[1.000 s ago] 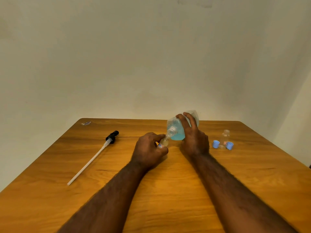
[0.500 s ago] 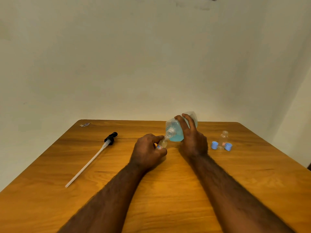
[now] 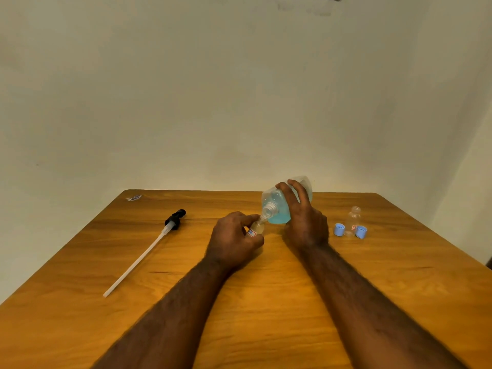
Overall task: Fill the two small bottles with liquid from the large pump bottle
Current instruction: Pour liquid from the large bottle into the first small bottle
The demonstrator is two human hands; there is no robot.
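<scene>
Blue-filled bottle (image 3: 275,209), right hand (image 3: 306,226) curled round, seemingly pouring.

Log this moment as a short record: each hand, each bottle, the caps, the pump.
left hand: grips small bottle, tilted, its mouth at the large bottle opening
right hand: holds large bottle tipped, blue liquid inside
second small bottle: upright, uncapped, on table, right side
blue caps: two, one on either side of it
pump: removed, lying on table, left side

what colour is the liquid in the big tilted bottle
Light blue liquid, best seen in the head view, the only one.
</scene>
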